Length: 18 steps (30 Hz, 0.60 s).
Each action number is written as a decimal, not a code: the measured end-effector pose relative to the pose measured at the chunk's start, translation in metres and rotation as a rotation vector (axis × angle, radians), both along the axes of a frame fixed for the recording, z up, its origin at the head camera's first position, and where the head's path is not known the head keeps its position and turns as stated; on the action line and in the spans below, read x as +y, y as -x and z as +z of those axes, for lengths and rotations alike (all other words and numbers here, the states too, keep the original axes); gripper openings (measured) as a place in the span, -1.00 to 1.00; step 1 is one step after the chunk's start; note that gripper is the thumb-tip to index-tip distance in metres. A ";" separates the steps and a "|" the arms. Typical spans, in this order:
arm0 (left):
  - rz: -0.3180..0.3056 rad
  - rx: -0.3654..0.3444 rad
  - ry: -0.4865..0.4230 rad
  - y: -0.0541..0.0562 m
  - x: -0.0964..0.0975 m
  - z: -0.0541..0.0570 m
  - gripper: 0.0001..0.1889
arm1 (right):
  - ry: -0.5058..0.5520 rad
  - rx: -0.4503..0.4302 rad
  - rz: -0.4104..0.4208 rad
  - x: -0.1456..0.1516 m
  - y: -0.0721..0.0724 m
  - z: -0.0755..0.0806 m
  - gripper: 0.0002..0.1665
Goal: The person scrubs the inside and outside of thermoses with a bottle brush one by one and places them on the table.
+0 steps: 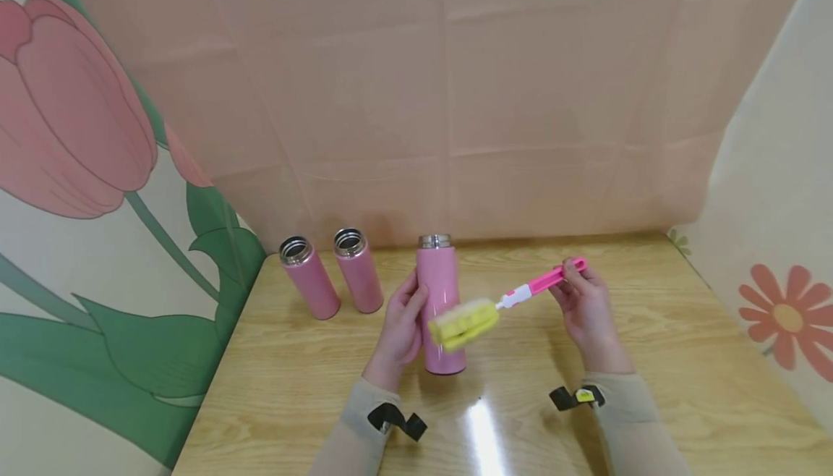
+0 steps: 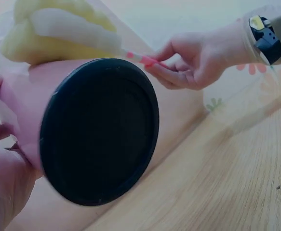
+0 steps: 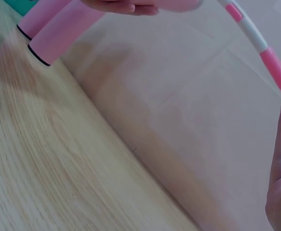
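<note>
My left hand (image 1: 401, 320) grips a pink steel bottle (image 1: 439, 273) with a bare metal mouth, held up off the table. Its black base (image 2: 99, 132) faces the left wrist camera. In my right hand (image 1: 586, 309) is a bottle brush (image 1: 464, 323), pinched near the end of its pink handle (image 1: 553, 278). The yellow sponge head lies across the front of the bottle, below the mouth, in the head view. The left wrist view shows the sponge (image 2: 63, 31) right against the bottle's side; whether they touch I cannot tell.
Two more pink bottles, one at far left (image 1: 312, 282) and one beside it (image 1: 360, 273), stand uncapped on the wooden table (image 1: 273, 396). A pinkish sheet (image 1: 364, 100) hangs behind the table. Walls with printed flowers flank both sides.
</note>
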State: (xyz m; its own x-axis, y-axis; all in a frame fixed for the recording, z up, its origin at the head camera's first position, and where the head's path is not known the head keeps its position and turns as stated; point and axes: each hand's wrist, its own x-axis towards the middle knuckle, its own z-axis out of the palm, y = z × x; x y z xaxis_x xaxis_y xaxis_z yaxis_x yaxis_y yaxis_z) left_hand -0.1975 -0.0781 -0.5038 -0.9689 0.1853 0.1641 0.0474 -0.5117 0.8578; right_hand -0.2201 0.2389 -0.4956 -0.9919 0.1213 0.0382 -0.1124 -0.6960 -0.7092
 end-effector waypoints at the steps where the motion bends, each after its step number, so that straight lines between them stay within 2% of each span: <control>1: -0.010 0.004 0.007 0.000 0.000 0.000 -0.37 | 0.005 0.003 0.001 -0.001 0.000 0.000 -0.80; 6: -0.061 0.031 0.034 -0.002 0.001 0.000 -0.37 | 0.053 0.023 -0.032 -0.003 0.001 0.001 -0.83; 11: -0.066 0.028 0.031 -0.003 0.002 0.001 -0.38 | 0.125 0.019 -0.057 -0.003 0.001 0.003 -0.86; 18: -0.061 0.016 0.053 -0.002 0.003 0.000 -0.40 | 0.288 -0.093 -0.094 -0.002 0.002 0.005 -0.90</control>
